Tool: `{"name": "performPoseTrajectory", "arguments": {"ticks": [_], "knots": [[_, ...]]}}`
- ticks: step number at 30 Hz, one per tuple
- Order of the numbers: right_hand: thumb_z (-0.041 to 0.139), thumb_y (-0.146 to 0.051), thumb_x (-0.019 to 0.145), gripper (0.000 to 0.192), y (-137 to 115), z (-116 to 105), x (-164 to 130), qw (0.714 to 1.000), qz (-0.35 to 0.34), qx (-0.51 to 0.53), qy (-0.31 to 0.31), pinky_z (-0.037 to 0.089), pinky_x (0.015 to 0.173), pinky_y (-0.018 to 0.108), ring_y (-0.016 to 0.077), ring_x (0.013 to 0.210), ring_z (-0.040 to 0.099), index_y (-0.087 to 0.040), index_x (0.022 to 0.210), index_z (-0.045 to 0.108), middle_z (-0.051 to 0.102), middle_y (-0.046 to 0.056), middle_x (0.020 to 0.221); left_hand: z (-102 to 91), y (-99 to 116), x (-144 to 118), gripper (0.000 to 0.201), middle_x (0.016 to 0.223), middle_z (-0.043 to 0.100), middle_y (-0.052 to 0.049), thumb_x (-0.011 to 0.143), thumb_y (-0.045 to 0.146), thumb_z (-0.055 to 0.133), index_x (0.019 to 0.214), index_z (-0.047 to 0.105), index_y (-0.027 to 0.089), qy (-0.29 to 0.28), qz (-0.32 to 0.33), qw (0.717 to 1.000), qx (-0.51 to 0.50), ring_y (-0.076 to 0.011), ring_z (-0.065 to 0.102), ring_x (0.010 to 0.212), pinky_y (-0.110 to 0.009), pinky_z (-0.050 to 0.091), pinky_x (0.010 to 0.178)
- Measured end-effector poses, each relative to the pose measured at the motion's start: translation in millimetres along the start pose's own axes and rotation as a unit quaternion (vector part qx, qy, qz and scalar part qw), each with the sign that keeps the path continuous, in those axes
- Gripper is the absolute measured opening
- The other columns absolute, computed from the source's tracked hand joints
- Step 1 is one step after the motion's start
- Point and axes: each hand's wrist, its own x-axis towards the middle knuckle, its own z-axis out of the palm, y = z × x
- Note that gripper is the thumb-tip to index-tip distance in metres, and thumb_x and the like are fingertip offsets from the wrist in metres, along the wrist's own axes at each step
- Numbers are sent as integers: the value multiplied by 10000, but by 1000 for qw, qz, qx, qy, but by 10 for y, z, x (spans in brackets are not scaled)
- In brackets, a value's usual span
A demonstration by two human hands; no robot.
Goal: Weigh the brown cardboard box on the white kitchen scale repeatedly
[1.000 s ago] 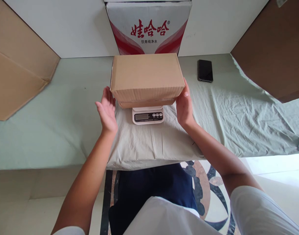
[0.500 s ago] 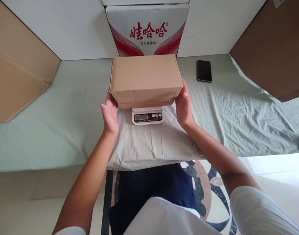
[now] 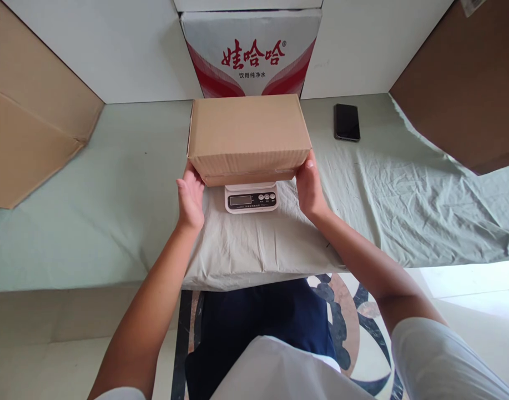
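Note:
A closed brown cardboard box [image 3: 250, 130] sits over a small white kitchen scale [image 3: 252, 200]; the box hides the scale's platform, while its display and buttons show in front. My left hand [image 3: 191, 197] holds the box at its lower left side, thumb apart and fingertips partly hidden under the edge. On the lower right side, my right hand [image 3: 310, 186] grips the same box, with its fingers partly hidden behind the corner. Whether the box presses fully on the platform I cannot tell.
A black phone [image 3: 346, 122] lies on the green cloth [image 3: 125, 194] to the right. Behind stands a white and red carton [image 3: 254, 53] against the wall. Large cardboard pieces [image 3: 33, 128] rise at the left, and another brown panel [image 3: 466, 83] at the right.
Both hands have shifted slightly inward and lower along the box's sides, the right fingers sliding down from the upper corner. The box and scale look unmoved.

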Motion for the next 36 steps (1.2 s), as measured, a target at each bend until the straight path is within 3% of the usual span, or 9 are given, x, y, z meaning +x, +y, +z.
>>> {"name": "performPoseTrajectory", "arguments": {"ticks": [6, 12, 18, 21, 24, 27, 31, 36], "knots": [[381, -807, 917, 745, -49, 22, 10, 1000, 6, -3, -1, 191, 1426, 470, 233, 1691, 225, -440, 1564, 413, 453, -90, 1696, 18, 6, -6, 902, 1629, 549, -75, 825, 949, 328, 1439, 605, 348, -1, -5, 1000, -12, -339, 436, 1580, -534, 360, 1288], [376, -737, 956, 690, -26, 59, 4, 1000, -5, 20, -9, 316, 1376, 436, 240, 1644, 337, -422, 1570, 400, 507, -56, 1651, 51, 30, -13, 888, 1563, 616, -63, 788, 961, 421, 1382, 659, 345, -8, 3, 999, -32, -340, 477, 1552, -511, 390, 1288], [424, -713, 951, 635, -137, 56, 3, 999, -17, 36, 1, 323, 1380, 426, 256, 1622, 376, -414, 1508, 476, 584, -36, 1560, 64, 200, -20, 822, 1531, 631, -59, 864, 911, 378, 1400, 636, 343, -40, 63, 997, -20, -328, 498, 1534, -465, 442, 1241], [450, -799, 896, 686, -208, 30, 149, 999, -37, 4, 3, 324, 1383, 431, 272, 1628, 366, -444, 1481, 497, 597, -60, 1542, 39, 325, 124, 802, 1486, 662, -31, 859, 933, 327, 1339, 661, 385, -42, 65, 996, -36, -310, 514, 1521, -450, 467, 1216], [386, -903, 857, 805, -156, 28, 484, 998, -55, -41, -8, 275, 1401, 476, 284, 1667, 291, -483, 1544, 414, 570, -90, 1576, 29, 368, 444, 819, 1453, 682, 1, 811, 986, 265, 1243, 679, 428, -34, 44, 997, -52, -282, 499, 1537, -454, 476, 1212], [321, -969, 817, 932, 71, 81, 940, 994, -91, -54, -12, 227, 1417, 500, 286, 1696, 211, -474, 1606, 320, 492, -115, 1654, 70, 232, 862, 850, 1484, 665, 10, 821, 989, 203, 1252, 639, 400, -13, 41, 997, -59, -258, 485, 1548, -493, 425, 1250], [376, -965, 802, 954, 515, 178, 1416, 994, -112, -16, 1, 252, 1415, 413, 245, 1676, 266, -471, 1614, 302, 422, -143, 1704, 172, -152, 1293, 897, 1585, 586, -15, 907, 896, 32, 1396, 527, 331, 29, 7, 999, -44, -164, 443, 1572, -436, 350, 1281], [432, -917, 812, 932, 898, 153, 1484, 997, -72, 10, 3, 214, 1420, 466, 261, 1667, 285, -411, 1591, 365, 458, -81, 1679, 216, -480, 1402, 863, 1588, 585, -62, 848, 956, 234, 1298, 626, 333, 54, -41, 996, -59, -218, 450, 1576, -392, 368, 1298]]}}
